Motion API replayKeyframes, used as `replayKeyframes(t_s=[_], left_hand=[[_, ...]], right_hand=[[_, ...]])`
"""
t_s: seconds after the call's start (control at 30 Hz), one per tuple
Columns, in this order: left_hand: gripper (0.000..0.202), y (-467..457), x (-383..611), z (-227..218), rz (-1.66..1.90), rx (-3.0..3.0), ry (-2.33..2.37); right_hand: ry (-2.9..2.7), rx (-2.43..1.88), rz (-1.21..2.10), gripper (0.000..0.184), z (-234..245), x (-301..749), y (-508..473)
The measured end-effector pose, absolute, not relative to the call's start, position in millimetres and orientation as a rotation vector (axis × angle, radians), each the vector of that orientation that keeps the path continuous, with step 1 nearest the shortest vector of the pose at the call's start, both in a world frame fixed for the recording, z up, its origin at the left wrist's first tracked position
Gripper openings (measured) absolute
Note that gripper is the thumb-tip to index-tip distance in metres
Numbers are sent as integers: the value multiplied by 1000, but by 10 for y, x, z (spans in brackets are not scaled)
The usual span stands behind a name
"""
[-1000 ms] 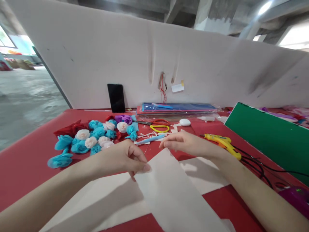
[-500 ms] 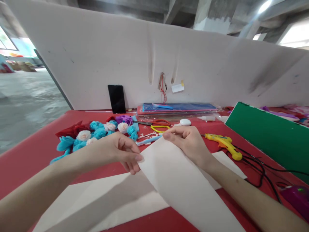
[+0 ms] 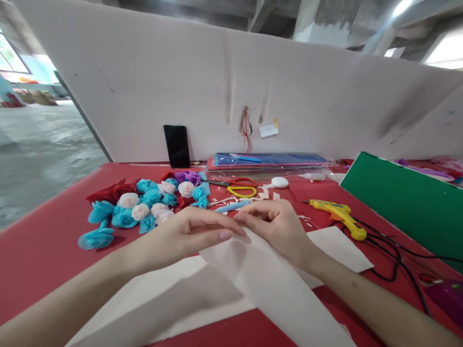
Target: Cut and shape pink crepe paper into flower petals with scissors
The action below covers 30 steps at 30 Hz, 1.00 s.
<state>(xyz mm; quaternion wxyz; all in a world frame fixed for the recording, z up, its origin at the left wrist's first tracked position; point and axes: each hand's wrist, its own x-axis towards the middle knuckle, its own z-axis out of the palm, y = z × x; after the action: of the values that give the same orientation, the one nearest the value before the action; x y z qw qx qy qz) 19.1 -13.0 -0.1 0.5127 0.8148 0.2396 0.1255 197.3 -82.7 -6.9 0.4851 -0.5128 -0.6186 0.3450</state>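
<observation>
A long white paper strip (image 3: 275,284) is raised toward me, its far end between my two hands. My right hand (image 3: 277,226) pinches the top edge with thumb and fingers. Close beside it, my left hand (image 3: 195,233) grips the same end, its fingers reaching over the edge and its thumb on the near side. The paper bends slightly under the left fingertips. Beneath it, a second white paper piece (image 3: 173,306) lies on the red table, partly in shadow. Another white sheet (image 3: 342,248) lies behind my right wrist.
Blue, pink, red and purple fabric-like flowers (image 3: 148,197) lie at the left. Scissors (image 3: 241,191), paper scraps and a white oval object (image 3: 279,182) are beyond my hands. A yellow glue gun (image 3: 338,214) with black cable and a green board (image 3: 401,207) are right. A phone (image 3: 177,146) leans on the white panel.
My left hand has moved right and along the paper's edge, from its left corner to beside my right hand. The paper's far end has dropped slightly and now bends.
</observation>
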Motion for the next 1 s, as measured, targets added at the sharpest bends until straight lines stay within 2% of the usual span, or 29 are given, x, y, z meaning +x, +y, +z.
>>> replayKeyframes(t_s=[0.17, 0.4, 0.5, 0.63, 1.0], left_hand=[[23, -163, 214, -1, 338, 1967, 644], [20, -162, 193, 27, 324, 1903, 652], [20, -172, 202, 11, 331, 1924, 649], [19, -150, 185, 8, 345, 1895, 643], [22, 47, -30, 169, 175, 2078, 491]], right_hand=[[-1514, -1258, 862, 16, -75, 1984, -835], [-1545, -1306, 861, 37, 14, 2090, -791], [-1649, -1310, 878, 32, -14, 2020, -818], [-1692, -1316, 740, 23, -29, 1946, -878], [-1666, -1396, 438, 23, 173, 2202, -897]])
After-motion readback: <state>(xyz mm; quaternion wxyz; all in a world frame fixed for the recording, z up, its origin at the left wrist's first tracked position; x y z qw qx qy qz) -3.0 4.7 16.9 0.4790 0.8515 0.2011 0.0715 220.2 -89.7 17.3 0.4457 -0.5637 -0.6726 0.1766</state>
